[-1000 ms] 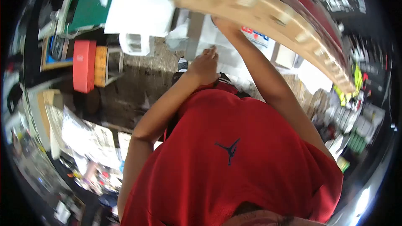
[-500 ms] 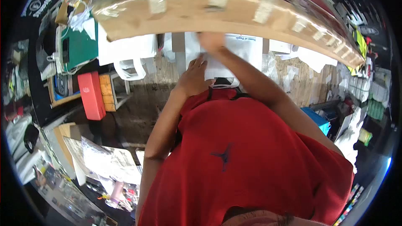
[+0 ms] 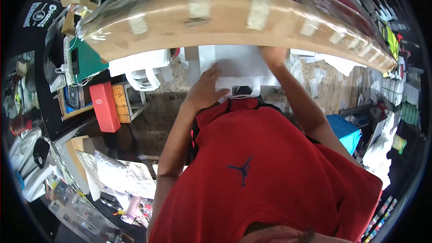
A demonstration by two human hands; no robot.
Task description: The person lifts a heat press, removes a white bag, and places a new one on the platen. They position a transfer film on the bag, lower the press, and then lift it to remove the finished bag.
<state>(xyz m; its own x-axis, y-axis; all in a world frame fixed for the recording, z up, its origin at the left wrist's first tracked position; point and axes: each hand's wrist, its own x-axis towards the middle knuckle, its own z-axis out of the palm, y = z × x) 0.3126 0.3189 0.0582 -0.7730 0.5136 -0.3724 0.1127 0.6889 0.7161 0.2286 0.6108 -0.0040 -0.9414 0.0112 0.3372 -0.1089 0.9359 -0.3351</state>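
Note:
A white bag [image 3: 243, 69] with a loop handle lies flat in front of me, its near edge close to my red shirt. My left hand [image 3: 206, 87] rests on the bag's left side, fingers stretched out and holding nothing. Over at the bag's right side is my right hand [image 3: 273, 57]. Its fingers are hidden behind the overhanging brown cardboard edge [image 3: 180, 31], so their grip does not show. The far part of the bag is also covered by that edge.
The taped cardboard edge spans the view above my hands. To the left are another white bag with a handle [image 3: 143, 79], a red box [image 3: 105, 108] and a green mat [image 3: 85, 58]. A blue box [image 3: 344, 132] stands at the right.
My right hand has moved right, from the bag's middle to its right side. My left hand stays on the left side. The printed text at the far part no longer shows.

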